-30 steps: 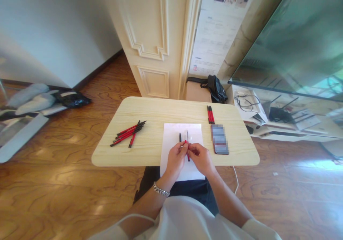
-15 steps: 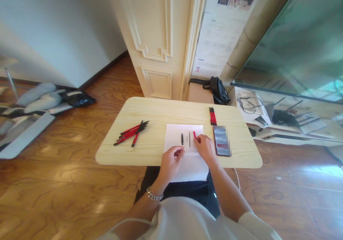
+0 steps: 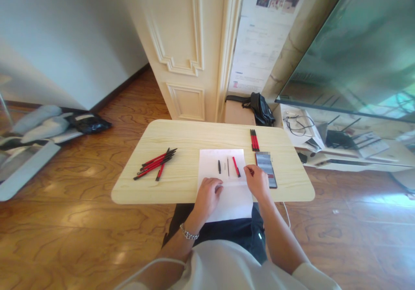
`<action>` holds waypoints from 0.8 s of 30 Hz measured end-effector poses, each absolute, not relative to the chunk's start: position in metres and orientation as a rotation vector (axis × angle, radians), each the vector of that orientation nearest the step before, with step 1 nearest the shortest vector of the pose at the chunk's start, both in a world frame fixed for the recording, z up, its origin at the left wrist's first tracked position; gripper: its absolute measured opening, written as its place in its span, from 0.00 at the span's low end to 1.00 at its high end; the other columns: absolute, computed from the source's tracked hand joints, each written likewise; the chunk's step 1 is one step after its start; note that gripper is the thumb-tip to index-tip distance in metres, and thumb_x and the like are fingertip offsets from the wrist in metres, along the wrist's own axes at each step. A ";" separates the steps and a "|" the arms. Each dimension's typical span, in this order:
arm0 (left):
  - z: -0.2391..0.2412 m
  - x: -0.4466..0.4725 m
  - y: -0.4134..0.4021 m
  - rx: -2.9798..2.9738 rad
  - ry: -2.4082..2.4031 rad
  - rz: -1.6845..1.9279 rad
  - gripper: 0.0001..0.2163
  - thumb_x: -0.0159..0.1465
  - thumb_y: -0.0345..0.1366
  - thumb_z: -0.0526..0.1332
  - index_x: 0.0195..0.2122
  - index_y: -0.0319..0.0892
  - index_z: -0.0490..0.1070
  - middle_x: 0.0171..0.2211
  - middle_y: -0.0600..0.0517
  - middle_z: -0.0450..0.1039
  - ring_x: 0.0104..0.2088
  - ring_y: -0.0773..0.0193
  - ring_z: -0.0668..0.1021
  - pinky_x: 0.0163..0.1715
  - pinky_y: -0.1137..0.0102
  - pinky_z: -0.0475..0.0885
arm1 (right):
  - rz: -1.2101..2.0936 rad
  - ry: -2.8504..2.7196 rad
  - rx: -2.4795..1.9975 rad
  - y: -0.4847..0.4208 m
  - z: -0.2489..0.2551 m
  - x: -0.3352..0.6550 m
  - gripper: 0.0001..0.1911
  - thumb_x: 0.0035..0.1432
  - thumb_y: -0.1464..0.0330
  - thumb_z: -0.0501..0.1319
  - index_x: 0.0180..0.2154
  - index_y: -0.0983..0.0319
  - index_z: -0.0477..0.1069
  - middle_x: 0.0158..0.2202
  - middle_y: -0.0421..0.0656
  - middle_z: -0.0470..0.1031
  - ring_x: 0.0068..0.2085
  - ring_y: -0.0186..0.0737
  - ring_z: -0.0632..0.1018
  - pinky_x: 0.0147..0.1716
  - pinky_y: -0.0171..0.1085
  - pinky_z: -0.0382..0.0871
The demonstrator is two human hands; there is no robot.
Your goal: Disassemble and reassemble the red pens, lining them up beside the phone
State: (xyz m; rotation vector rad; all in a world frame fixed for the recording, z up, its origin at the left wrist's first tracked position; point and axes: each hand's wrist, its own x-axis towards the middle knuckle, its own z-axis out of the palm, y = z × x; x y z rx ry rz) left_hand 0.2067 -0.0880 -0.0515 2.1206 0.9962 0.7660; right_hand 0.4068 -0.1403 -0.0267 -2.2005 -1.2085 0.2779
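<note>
Rests the left hand (image 3: 209, 194) at the near left part of the white paper (image 3: 228, 203), with fingers loosely curled and nothing to be seen in them. Holds the right hand (image 3: 258, 182) by the paper's right edge, with fingers bent but released, again with nothing visible in their grasp. Hides part of the phone (image 3: 265, 162) behind that hand; cannot tell whether touching it.

Shows a pen in parts on the far half of the paper, in a row from left to right: a black tip (image 3: 219, 167), a small pale piece (image 3: 225, 166), perhaps a spring, a thin dark rod (image 3: 228, 167) and a red barrel (image 3: 236, 167) with a black end. Leaves all four apart, with the barrel just beside the right hand.

Has a loose heap of pens (image 3: 155, 164) on the left of the table (image 3: 184, 135), and a neat group of pens (image 3: 254, 140) at the far right, beyond the phone.

Seems to be at the laying-out step, with each part set down singly. Would call, in any next move on these parts, for a light fingertip pinch, especially around the pale piece, likely easy to flick away. Would also need steady paper, given the near end hanging past the table edge.
</note>
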 end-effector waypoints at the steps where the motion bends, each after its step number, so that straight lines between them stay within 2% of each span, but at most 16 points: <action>1: -0.050 0.207 -0.088 2.115 0.998 0.774 0.05 0.59 0.33 0.60 0.35 0.44 0.74 0.35 0.47 0.75 0.39 0.53 0.72 0.43 0.58 0.67 | 0.277 -1.216 -2.200 -0.140 -0.026 0.408 0.14 0.60 0.62 0.51 0.34 0.60 0.73 0.33 0.43 0.76 0.32 0.38 0.74 0.32 0.34 0.60; 6: -0.040 0.204 -0.093 1.983 1.044 0.853 0.05 0.59 0.38 0.61 0.34 0.45 0.74 0.33 0.48 0.74 0.37 0.56 0.73 0.42 0.62 0.67 | 0.297 -1.292 -2.205 -0.128 -0.025 0.411 0.12 0.59 0.65 0.52 0.38 0.59 0.74 0.35 0.44 0.76 0.33 0.37 0.74 0.33 0.34 0.61; 10: -0.033 0.199 -0.099 1.735 1.087 0.820 0.10 0.58 0.42 0.62 0.38 0.45 0.74 0.28 0.52 0.73 0.25 0.65 0.71 0.31 0.69 0.67 | 0.337 -1.368 -2.249 -0.107 -0.027 0.409 0.11 0.58 0.65 0.54 0.38 0.59 0.74 0.36 0.45 0.76 0.35 0.38 0.74 0.34 0.34 0.60; 12: -0.030 0.198 -0.102 1.637 1.084 0.796 0.12 0.57 0.43 0.62 0.40 0.45 0.73 0.26 0.54 0.72 0.22 0.67 0.70 0.27 0.71 0.66 | 0.345 -1.378 -2.290 -0.096 -0.030 0.408 0.11 0.57 0.64 0.56 0.37 0.60 0.75 0.36 0.46 0.76 0.36 0.40 0.74 0.34 0.34 0.60; 17: -0.027 0.197 -0.104 1.538 1.064 0.794 0.13 0.56 0.44 0.63 0.39 0.43 0.74 0.26 0.54 0.72 0.23 0.67 0.70 0.26 0.73 0.65 | 0.384 -1.376 -2.365 -0.077 -0.036 0.407 0.14 0.55 0.59 0.58 0.31 0.61 0.75 0.32 0.49 0.77 0.35 0.42 0.75 0.32 0.35 0.61; 24: -0.026 0.204 -0.102 1.511 1.052 0.823 0.11 0.55 0.43 0.63 0.36 0.43 0.75 0.26 0.52 0.74 0.24 0.65 0.72 0.27 0.71 0.67 | 0.448 -1.287 -2.348 -0.075 -0.034 0.417 0.14 0.54 0.59 0.57 0.27 0.61 0.75 0.29 0.47 0.76 0.32 0.42 0.75 0.30 0.35 0.61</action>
